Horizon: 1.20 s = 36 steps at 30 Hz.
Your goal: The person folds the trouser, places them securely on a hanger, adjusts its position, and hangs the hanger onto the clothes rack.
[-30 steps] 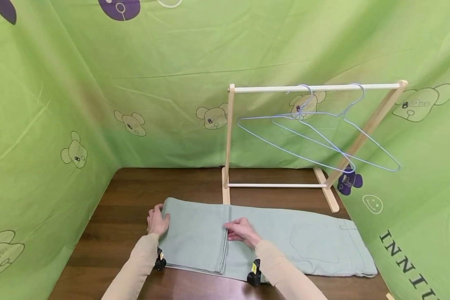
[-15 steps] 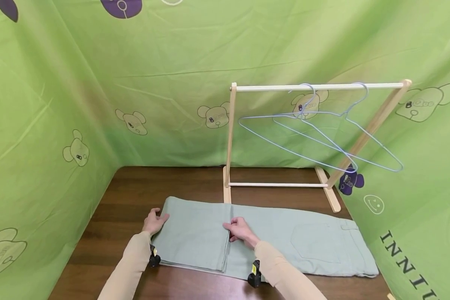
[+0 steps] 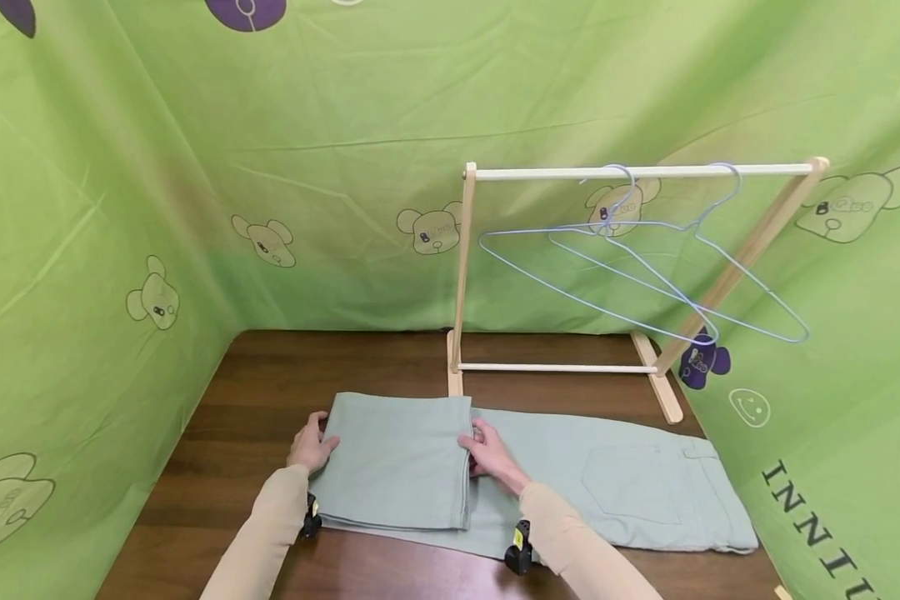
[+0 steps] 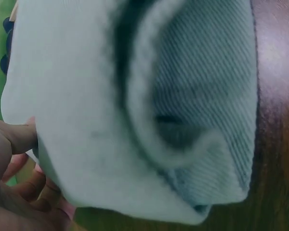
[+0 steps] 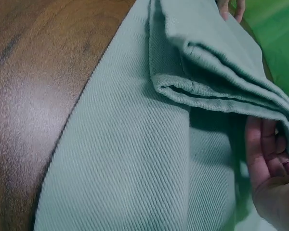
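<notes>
On the brown wooden worktop (image 3: 232, 400), pale-green twill trousers (image 3: 547, 450) look soft, best held by the layered edge (image 3: 467, 496) the right hand (image 3: 492, 454) pinches, though whether the left hand (image 3: 311, 447) clamps its fingers is unclear.

"How's the light on you?"

"Bright and fairly even from my head camera. The green backdrop (image 3: 345, 92) shows pale folds and soft, darker creases, and the tabletop (image 3: 375, 562) has a faint sheen on my side."

"Any distortion?"

"The printed letters (image 3: 811, 527) grow larger toward the lower right corner."

"And your left wrist?"

"Blurry up close: the nearest folds of the trousers (image 4: 82, 110) are out of focus, the weave to their right sharper. A whitish-violet glare marks the wood, top right."

"Your right?"

"Crisper. The weave reads clearly, shadow pools beneath the folded layers beside my right hand (image 5: 274, 173), and pale glare spreads across the wood at left."
</notes>
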Tool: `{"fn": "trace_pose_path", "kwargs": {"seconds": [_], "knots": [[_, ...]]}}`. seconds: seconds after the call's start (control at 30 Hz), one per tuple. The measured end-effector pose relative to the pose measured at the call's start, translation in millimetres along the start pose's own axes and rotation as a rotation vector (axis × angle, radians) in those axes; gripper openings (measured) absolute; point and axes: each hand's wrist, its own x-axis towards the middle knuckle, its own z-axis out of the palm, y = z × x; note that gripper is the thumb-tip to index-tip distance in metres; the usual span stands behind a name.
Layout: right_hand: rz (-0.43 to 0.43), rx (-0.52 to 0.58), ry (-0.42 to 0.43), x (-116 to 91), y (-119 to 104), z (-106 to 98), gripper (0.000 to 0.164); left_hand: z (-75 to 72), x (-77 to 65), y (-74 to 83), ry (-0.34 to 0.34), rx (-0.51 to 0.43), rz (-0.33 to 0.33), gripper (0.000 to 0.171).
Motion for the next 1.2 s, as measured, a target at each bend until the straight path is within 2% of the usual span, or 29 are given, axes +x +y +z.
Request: {"fn": "trace_pose_path", "kwargs": {"seconds": [0.13, 0.27, 0.47, 0.63, 0.87, 0.97, 1.1, 1.2], "knots": [[0.01, 0.003, 0.072, -2, -7, -3, 0.046, 0.9, -0.4, 3.7, -0.028, 0.029, 0.009, 0.053], [0.035, -0.011, 0.159, -1, -3, -11, 0.042, 3.5, 0.5, 4.7, -0.034, 0.042, 0.017, 0.053], [0.067, -0.031, 0.176, -2, 5, -24, 0.027, 4.3, -2.9, 9.3, -0.037, 0.043, 0.009, 0.054], [0.054, -0.037, 0.181, -6, 9, -31, 0.033, 3.5, -5.3, 14.9, -0.041, 0.047, -0.002, 0.053], [0.039, -0.065, 0.297, -8, 11, -41, 0.035, 6.5, -3.2, 15.3, -0.025, 0.067, 0.021, 0.057], [0.039, -0.116, 0.325, -9, 12, -43, 0.03, 9.7, -0.6, 13.6, -0.011, 0.07, 0.066, 0.058], [0.096, -0.186, 0.284, -10, 16, -46, 0.022, 12.8, 4.3, 13.5, -0.019, 0.059, 0.172, 0.062], [0.135, -0.215, 0.247, -12, 19, -48, 0.017, 13.6, 9.6, 16.0, -0.049, 0.043, 0.238, 0.068]]}}
